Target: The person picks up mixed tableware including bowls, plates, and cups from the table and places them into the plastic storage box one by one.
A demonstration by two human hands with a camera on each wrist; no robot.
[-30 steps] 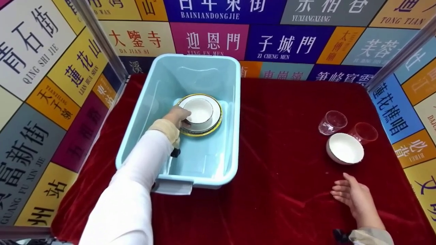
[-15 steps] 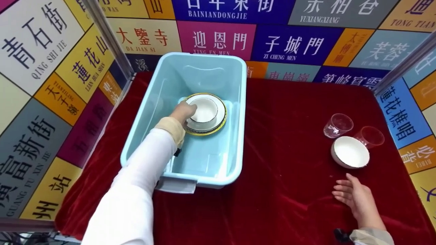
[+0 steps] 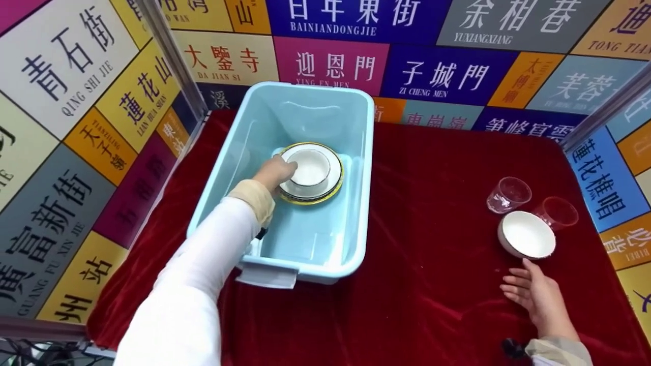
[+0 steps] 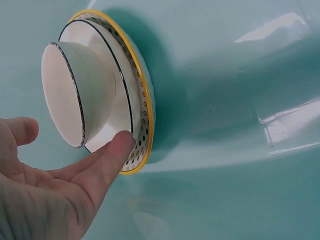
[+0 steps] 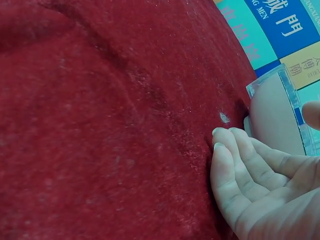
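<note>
In the head view, my left hand reaches into a light blue plastic tub. A white bowl with a dark rim sits there on a white plate, over a yellow-rimmed plate with a dotted border. In the left wrist view, the thumb stands apart from the bowl while extended fingertips reach the plate edges. My right hand rests low over the red cloth, palm sideways and fingers relaxed, holding nothing. Just beyond its fingertips stands another white bowl, slightly tilted.
Two clear tumblers stand behind the right-hand bowl: one colourless glass and one reddish-looking glass, partly overlapped by the bowl. Red velvet cloth covers the table. Panels with coloured signs enclose its back and sides.
The head view has shifted, moving the tub and dishes rightward in it. My right hand is slightly nearer the bowl on the cloth. My left hand stays beside the stacked dishes.
</note>
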